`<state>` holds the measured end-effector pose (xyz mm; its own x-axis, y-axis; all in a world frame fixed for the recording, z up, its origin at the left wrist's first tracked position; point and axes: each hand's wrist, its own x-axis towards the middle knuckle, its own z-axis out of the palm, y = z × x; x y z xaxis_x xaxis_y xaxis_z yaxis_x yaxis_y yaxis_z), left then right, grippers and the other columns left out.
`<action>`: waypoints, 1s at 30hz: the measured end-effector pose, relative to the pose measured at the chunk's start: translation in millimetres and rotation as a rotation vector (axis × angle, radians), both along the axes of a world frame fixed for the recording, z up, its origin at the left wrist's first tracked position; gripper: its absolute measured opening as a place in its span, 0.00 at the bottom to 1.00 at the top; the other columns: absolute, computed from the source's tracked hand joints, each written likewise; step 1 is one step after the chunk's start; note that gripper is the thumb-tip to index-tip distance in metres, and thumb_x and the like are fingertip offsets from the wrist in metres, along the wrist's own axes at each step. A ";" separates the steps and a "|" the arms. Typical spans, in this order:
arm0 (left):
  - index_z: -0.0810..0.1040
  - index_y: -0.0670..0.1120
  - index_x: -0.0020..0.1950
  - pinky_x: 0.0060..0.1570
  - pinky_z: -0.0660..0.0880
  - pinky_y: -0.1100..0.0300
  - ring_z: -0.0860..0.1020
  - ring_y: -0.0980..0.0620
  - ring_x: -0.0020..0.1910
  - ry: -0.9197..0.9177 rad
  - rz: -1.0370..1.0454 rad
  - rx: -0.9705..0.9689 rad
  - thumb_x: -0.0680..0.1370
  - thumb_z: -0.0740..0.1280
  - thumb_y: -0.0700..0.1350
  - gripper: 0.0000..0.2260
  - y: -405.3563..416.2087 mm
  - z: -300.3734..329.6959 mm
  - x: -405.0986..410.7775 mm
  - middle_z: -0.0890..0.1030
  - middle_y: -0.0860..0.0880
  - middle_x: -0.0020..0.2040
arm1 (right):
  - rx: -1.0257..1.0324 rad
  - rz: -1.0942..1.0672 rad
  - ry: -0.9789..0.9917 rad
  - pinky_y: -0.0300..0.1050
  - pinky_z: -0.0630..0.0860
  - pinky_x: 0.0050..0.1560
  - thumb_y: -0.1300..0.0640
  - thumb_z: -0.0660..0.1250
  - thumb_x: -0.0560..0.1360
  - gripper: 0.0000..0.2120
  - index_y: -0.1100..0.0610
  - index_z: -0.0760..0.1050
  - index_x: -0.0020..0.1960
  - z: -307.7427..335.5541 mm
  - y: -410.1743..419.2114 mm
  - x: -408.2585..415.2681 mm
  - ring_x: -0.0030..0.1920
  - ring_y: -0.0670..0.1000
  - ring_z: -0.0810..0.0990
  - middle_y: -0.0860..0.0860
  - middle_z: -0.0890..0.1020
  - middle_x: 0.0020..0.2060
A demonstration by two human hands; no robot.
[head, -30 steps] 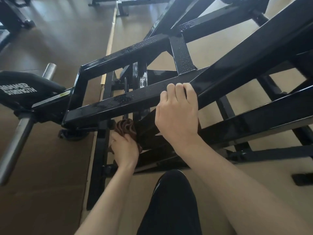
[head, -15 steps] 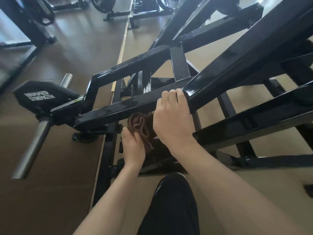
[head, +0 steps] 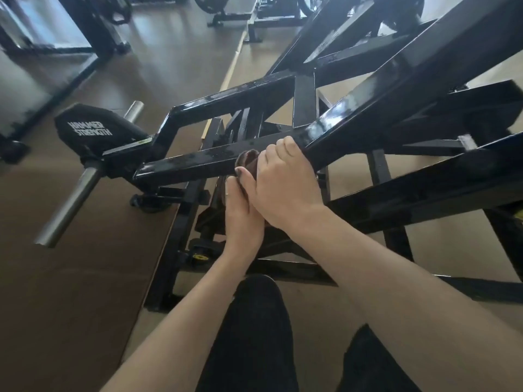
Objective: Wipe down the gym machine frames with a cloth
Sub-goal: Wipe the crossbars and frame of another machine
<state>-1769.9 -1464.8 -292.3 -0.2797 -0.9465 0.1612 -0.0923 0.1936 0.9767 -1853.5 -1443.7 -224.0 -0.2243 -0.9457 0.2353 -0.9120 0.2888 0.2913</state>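
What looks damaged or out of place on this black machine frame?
Nothing looks broken or askew. The black steel frame bar shows dull wet-looking smears beside the bunched brown cloth. The left hand holds the cloth; the right hand grips the bar.

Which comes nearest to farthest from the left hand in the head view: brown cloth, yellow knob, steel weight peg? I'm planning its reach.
1. Brown crumpled cloth: held in the left hand.
2. Small yellow round knob: below, slightly left.
3. Long steel weight peg: far left.
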 end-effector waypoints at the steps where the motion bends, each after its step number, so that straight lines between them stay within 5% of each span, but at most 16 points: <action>1: 0.69 0.44 0.57 0.48 0.76 0.58 0.75 0.54 0.44 -0.037 0.006 -0.020 0.84 0.62 0.49 0.09 -4.5 -3.1 2.8 0.77 0.43 0.50 | 0.012 0.011 0.026 0.52 0.53 0.77 0.39 0.38 0.85 0.37 0.59 0.77 0.69 -0.5 -1.3 1.5 0.69 0.56 0.75 0.56 0.81 0.65; 7: 0.67 0.45 0.55 0.51 0.76 0.59 0.75 0.57 0.44 -0.145 0.111 0.039 0.87 0.55 0.49 0.08 -23.1 -15.4 10.7 0.76 0.49 0.51 | 0.070 0.119 0.091 0.54 0.43 0.81 0.40 0.39 0.86 0.34 0.60 0.66 0.78 -1.9 2.4 -6.8 0.77 0.59 0.66 0.57 0.73 0.74; 11: 0.68 0.47 0.55 0.52 0.77 0.53 0.76 0.50 0.49 -0.163 0.206 0.033 0.86 0.56 0.51 0.09 -23.4 -31.2 10.9 0.78 0.42 0.55 | 0.000 0.232 0.041 0.55 0.45 0.80 0.45 0.41 0.87 0.29 0.58 0.72 0.73 -4.8 12.2 -11.8 0.72 0.58 0.72 0.55 0.79 0.68; 17: 0.69 0.47 0.53 0.45 0.73 0.54 0.75 0.51 0.44 -0.098 0.285 -0.085 0.86 0.58 0.48 0.05 4.0 -24.8 -1.0 0.76 0.44 0.49 | -0.028 0.380 -0.017 0.54 0.43 0.81 0.51 0.50 0.86 0.24 0.59 0.70 0.76 -11.9 44.9 -22.0 0.79 0.58 0.63 0.57 0.71 0.76; 22: 0.69 0.44 0.52 0.36 0.70 0.69 0.72 0.63 0.35 0.040 0.135 -0.242 0.87 0.56 0.44 0.06 59.7 25.6 -14.7 0.75 0.58 0.39 | -0.471 0.350 -0.362 0.51 0.62 0.75 0.56 0.59 0.81 0.12 0.56 0.82 0.55 17.2 88.3 -36.4 0.57 0.55 0.80 0.52 0.84 0.52; 27: 0.68 0.54 0.49 0.37 0.69 0.70 0.74 0.62 0.37 0.079 -0.057 -0.508 0.85 0.56 0.38 0.12 90.4 79.9 -57.1 0.76 0.62 0.40 | -0.870 0.282 -0.289 0.58 0.69 0.70 0.60 0.64 0.77 0.10 0.61 0.81 0.54 71.1 142.8 -81.4 0.54 0.59 0.80 0.55 0.83 0.49; 30: 0.67 0.56 0.50 0.38 0.70 0.62 0.75 0.55 0.38 -0.014 -0.169 -0.624 0.84 0.56 0.46 0.06 98.3 72.5 -80.9 0.75 0.57 0.41 | -1.026 0.164 -0.189 0.59 0.70 0.66 0.60 0.64 0.77 0.09 0.60 0.81 0.53 89.4 156.7 -115.7 0.53 0.59 0.80 0.55 0.83 0.48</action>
<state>-1850.7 -1366.6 -219.9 -0.4229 -0.6187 0.6621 -0.0224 0.7376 0.6749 -1969.3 -1287.0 -134.5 -0.2283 -0.3357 0.9139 -0.9672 0.1855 -0.1735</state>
